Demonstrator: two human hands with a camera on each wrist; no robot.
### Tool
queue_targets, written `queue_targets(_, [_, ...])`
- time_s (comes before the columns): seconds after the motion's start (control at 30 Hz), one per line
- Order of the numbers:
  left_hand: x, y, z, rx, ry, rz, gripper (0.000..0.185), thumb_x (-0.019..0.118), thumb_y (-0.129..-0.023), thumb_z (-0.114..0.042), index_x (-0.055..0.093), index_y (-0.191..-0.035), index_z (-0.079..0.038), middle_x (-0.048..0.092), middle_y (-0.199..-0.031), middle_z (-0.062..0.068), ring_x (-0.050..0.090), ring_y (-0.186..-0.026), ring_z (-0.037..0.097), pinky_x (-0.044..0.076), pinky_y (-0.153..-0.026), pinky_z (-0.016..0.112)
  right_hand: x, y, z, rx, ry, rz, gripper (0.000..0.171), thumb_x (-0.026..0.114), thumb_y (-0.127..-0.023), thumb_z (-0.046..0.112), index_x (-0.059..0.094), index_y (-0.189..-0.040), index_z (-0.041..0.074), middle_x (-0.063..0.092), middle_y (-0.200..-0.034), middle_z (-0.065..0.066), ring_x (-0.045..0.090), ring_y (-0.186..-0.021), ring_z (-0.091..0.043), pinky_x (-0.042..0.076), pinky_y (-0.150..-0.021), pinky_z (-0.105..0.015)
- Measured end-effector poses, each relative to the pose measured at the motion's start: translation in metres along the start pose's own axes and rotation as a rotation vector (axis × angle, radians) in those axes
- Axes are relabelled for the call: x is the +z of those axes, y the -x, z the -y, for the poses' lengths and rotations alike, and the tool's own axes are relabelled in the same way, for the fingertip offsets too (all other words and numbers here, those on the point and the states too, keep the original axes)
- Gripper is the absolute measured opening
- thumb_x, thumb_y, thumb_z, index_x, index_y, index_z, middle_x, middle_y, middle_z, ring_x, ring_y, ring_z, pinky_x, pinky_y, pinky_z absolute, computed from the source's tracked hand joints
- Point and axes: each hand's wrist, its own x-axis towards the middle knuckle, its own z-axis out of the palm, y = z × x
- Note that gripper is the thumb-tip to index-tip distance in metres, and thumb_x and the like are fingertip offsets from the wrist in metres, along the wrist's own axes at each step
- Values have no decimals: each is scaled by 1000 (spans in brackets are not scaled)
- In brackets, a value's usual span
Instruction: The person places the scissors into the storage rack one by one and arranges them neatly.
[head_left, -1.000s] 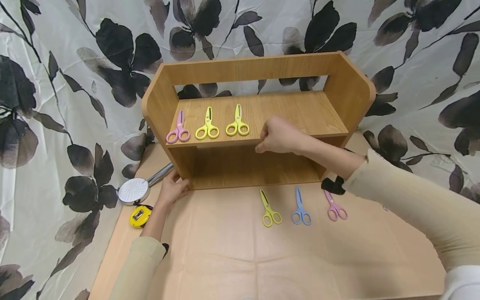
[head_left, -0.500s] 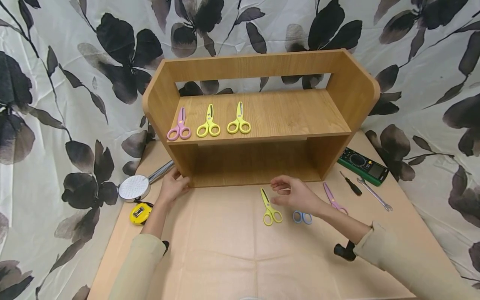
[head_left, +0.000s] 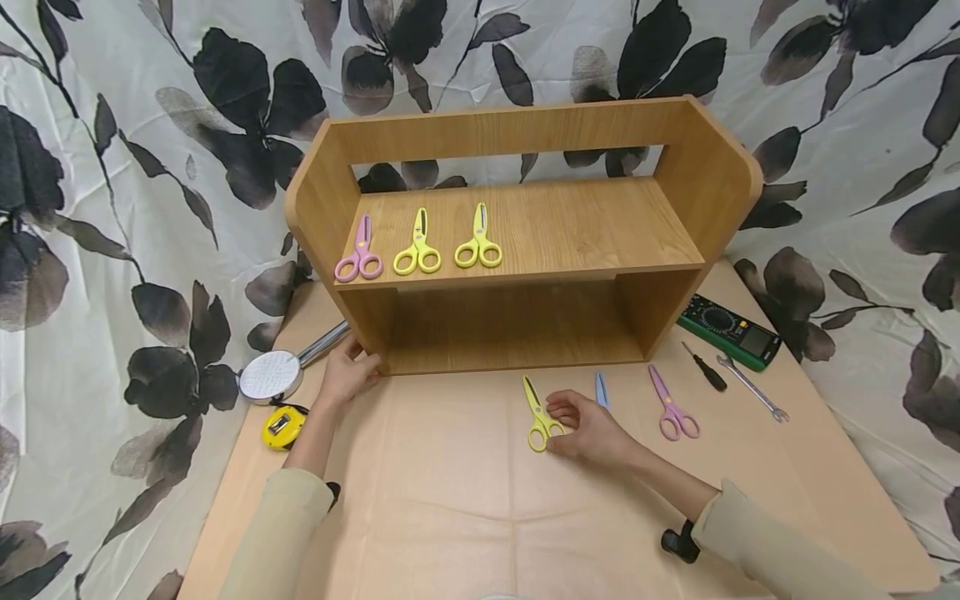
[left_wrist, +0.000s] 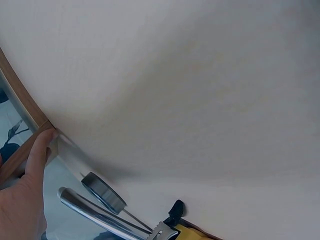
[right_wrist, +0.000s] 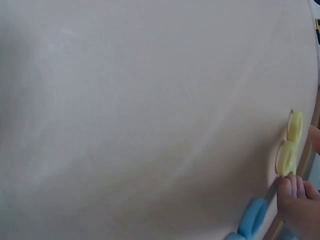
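My left hand [head_left: 347,375] holds the lower left front corner of a wooden shelf [head_left: 517,354]; in the left wrist view the thumb [left_wrist: 37,152] lies against that edge. On the paper-covered table my right hand [head_left: 596,429] is beside the handles of the yellow-green scissors [head_left: 534,400], thumb and fingers apart. In the right wrist view its fingertips [right_wrist: 285,187] are close to the yellow-green handle loops; whether they touch cannot be told. Blue scissors [head_left: 602,388] lie partly hidden behind this hand. Pink scissors [head_left: 666,404] lie further right.
On the upper shelf stand pink scissors [head_left: 362,250] and two yellow scissors [head_left: 417,243]. Left of the shelf lie a shower head [head_left: 270,375] and a tape measure [head_left: 283,427]. At right are a multimeter [head_left: 731,333], a screwdriver [head_left: 705,368] and a wrench [head_left: 753,389].
My right hand has come down from the upper shelf's front edge to the table, then to the yellow-green scissors' handles. My left hand stays at the shelf corner.
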Motion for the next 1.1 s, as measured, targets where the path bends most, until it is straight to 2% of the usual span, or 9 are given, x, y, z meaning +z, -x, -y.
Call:
queue_targets(0.2, [0, -1, 1, -5, -13, -6, 71, 60, -98, -3, 35, -163, -17, 42, -161, 20, 62, -112, 30, 63, -88, 42, 7, -2, -7, -7, 55, -36, 70, 82, -79, -8, 48, -140, -11, 57, -135, -27, 56, -131, -41, 47, -113, -46])
queue_targets(0.43, [-1, -1, 2, -6, -20, -10, 73, 60, -98, -4, 33, -164, -18, 39, -164, 19, 56, -125, 37, 60, -95, 47, 15, -2, -11, -57, 162, -111, 66, 83, -75, -10, 53, -133, -10, 62, -127, -23, 61, -121, -34, 51, -108, -43])
queue_targets(0.6, [-1, -1, 1, -11, -18, 1, 74, 60, -98, -5, 31, -165, -20, 36, -166, 18, 54, -129, 38, 59, -97, 46, 20, -1, -10, -60, 266, -161, 59, 84, -74, -9, 59, -128, -7, 65, -119, -16, 63, -112, -27, 55, -101, -39])
queue_targets(0.87, [-1, -1, 0, -34, -13, 8, 77, 59, -99, -5, 27, -166, -22, 32, -168, 16, 51, -135, 39, 55, -103, 52, 21, 0, -6, -70, 349, -168, 56, 82, -73, -8, 61, -125, -5, 64, -116, -13, 62, -108, -23, 56, -96, -35])
queue_targets(1.1, [0, 1, -1, -22, -14, 2, 76, 59, -99, -5, 28, -166, -23, 33, -167, 17, 53, -132, 39, 57, -101, 50, 22, 4, -2, -85, 393, -191, 59, 78, -72, -8, 62, -128, -6, 64, -114, -11, 62, -107, -21, 56, -95, -34])
